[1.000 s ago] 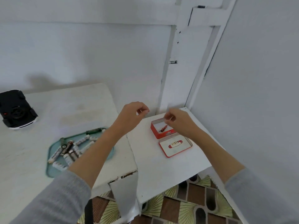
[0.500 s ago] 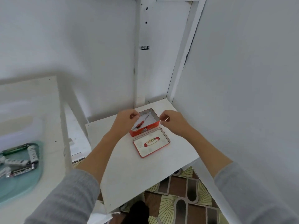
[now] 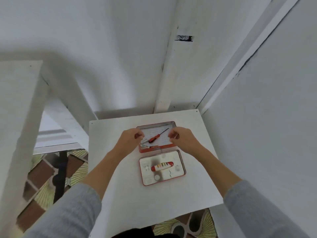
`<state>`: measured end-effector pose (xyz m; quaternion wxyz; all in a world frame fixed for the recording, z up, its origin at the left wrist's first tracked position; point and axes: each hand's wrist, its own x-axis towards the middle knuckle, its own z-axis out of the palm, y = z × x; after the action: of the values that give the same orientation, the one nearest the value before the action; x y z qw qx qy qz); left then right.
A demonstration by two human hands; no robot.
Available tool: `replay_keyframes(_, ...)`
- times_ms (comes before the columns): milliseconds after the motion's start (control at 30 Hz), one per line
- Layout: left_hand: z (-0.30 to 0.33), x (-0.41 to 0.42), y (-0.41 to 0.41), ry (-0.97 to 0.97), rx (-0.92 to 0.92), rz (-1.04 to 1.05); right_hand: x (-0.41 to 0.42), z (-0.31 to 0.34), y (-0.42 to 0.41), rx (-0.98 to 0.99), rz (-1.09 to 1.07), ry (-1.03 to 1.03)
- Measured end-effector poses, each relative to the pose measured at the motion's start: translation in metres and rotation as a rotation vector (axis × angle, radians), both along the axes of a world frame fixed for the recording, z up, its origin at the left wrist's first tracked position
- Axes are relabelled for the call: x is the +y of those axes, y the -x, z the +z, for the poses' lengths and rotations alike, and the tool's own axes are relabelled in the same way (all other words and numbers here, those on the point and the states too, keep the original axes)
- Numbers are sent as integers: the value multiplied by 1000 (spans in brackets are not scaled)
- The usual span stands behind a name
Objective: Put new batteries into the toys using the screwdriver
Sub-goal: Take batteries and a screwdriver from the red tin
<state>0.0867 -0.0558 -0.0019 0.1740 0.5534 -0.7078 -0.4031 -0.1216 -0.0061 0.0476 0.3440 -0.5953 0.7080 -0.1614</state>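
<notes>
White walls meet in a corner behind one small white table (image 3: 120, 194), with the edge of a second white surface (image 3: 17, 100) at the far left and patterned floor tiles (image 3: 39, 182) showing between and below them. On the small table stands one open orange tin (image 3: 169, 146), and just in front of it, touching or nearly so, lies its one lid (image 3: 178, 155), inside up, with a striped red-ended shape printed on it. Inside the tin lies one screwdriver (image 3: 155, 138) with an orange handle and a thin dark shaft, set on a slant; a few other small pieces sit at the tin's near left corner (too blurred to count or name). Two hands hover over the tin, both in grey sleeves. The left hand (image 3: 130, 138) is over the tin's left edge with its fingers curled in; whether it pinches anything cannot be told. The right hand (image 3: 184, 137) is over the right edge, fingers likewise curled toward the thumb, and what they hold, if anything, is unclear. Neither hand touches the screwdriver.
</notes>
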Motion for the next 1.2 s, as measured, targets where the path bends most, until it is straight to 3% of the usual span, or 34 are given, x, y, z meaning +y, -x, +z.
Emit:
replay_keyframes(433,-79,-23,35,-101,-54,123,-80,-112,18,-10,322,-133)
replay_keyframes(700,-144,-40,62,-92,-91,133,-94,-202,34,-52,349,-182)
replay_keyframes(967,-174,-54,74,-44,-233,60,-115,-239,44,13,492,-284)
replay_keyframes(1200,-183,-67,67,88,-542,-185,-119,-243,39,89,561,-349)
